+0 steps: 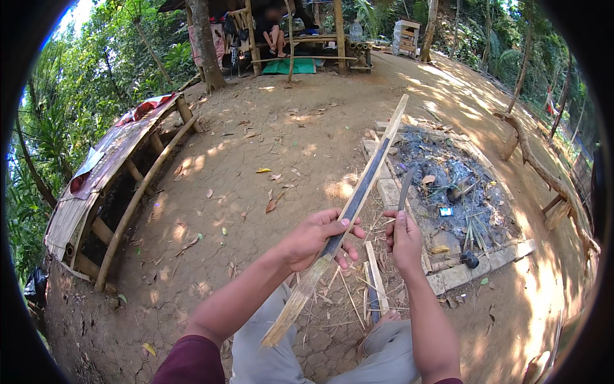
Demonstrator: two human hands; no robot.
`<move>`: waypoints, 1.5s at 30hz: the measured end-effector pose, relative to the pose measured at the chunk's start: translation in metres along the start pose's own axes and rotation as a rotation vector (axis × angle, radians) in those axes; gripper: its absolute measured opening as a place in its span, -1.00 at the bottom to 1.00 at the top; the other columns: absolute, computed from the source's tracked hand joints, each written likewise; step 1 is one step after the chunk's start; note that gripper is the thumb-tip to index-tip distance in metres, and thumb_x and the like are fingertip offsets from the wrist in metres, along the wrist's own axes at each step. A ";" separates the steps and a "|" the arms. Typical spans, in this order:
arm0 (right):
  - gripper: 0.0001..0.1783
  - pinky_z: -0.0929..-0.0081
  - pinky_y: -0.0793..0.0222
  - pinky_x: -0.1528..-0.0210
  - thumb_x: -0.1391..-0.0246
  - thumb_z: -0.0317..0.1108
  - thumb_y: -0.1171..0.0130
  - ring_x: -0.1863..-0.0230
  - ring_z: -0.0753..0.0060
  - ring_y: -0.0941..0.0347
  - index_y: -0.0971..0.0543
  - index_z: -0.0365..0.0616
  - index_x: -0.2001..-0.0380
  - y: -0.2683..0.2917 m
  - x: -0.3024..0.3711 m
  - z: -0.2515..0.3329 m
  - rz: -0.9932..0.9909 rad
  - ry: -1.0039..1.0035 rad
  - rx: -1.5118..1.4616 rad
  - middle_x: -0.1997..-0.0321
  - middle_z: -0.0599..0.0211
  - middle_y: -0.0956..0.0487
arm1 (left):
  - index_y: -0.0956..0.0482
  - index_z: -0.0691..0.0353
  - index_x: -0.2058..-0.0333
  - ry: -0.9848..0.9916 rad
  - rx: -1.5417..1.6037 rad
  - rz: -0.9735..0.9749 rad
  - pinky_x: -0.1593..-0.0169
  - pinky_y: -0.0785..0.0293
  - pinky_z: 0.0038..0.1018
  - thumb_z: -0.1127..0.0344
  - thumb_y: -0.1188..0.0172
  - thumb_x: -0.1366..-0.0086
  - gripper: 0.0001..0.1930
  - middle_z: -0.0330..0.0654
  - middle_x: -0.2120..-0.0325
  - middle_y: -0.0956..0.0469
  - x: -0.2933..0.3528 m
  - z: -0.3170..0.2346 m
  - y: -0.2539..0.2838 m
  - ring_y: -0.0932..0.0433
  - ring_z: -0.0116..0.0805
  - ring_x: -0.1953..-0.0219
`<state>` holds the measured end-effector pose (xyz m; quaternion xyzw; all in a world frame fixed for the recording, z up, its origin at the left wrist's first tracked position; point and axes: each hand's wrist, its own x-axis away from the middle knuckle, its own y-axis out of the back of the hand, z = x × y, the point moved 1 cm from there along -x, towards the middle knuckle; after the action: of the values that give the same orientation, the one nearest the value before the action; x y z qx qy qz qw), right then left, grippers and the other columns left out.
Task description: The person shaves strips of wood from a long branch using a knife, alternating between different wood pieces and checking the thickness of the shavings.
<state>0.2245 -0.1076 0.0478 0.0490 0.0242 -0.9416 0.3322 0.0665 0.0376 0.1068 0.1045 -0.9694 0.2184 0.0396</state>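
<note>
A long split bamboo strip (368, 174), pale at its edges with a dark band along the middle, slants from my lap up toward the fire pit. My left hand (313, 237) grips it near its middle, thumb on top, with some fingers spread beneath. Its lower end (281, 323) looks rough and fibrous. In my right hand (404, 242) is a knife (405, 187), its narrow dark blade pointing up beside the strip; my fingers hide the handle. The blade appears apart from the strip. More split pieces (377, 278) lie on the ground between my legs, among thin shavings.
A brick-edged fire pit (448, 281) with ash and litter lies ahead right. A low bamboo bench (96, 173) stands left, a rough branch rail (540, 163) right. A person (272, 35) sits in a shelter at the back. Cracked earth with dry leaves stretches between.
</note>
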 end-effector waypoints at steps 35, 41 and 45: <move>-0.37 0.15 -0.39 0.60 -0.13 0.30 -0.07 0.62 -0.01 -0.52 -0.47 -0.10 0.61 -0.028 0.005 -0.011 0.157 0.537 0.981 0.68 0.12 -0.52 | -0.32 0.14 0.11 -0.013 0.042 -0.152 0.66 -0.14 -0.63 0.09 0.19 -0.54 -0.74 -0.29 0.44 -0.30 -0.009 0.087 0.014 -0.22 -0.60 0.67; -0.37 0.18 -0.42 0.61 -0.11 0.30 -0.08 0.62 0.02 -0.54 -0.48 -0.09 0.62 -0.031 0.011 -0.003 0.170 0.554 1.045 0.68 0.15 -0.53 | -0.35 0.23 0.26 -0.037 -0.102 -0.257 0.66 -0.15 -0.60 0.09 0.18 -0.53 -0.68 -0.28 0.47 -0.32 -0.008 0.091 0.010 -0.24 -0.57 0.67; -0.35 0.18 -0.43 0.61 -0.11 0.32 -0.06 0.62 0.02 -0.54 -0.48 -0.09 0.61 -0.034 0.012 -0.005 0.178 0.563 1.044 0.68 0.14 -0.54 | -0.32 0.21 0.34 0.002 -0.001 -0.222 0.65 -0.14 -0.60 0.08 0.16 -0.53 -0.67 -0.29 0.50 -0.30 -0.006 0.093 0.013 -0.21 -0.58 0.68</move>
<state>0.1945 -0.0880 0.0425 0.4551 -0.3589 -0.7483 0.3227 0.0668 0.0098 0.0165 0.2112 -0.9519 0.2123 0.0647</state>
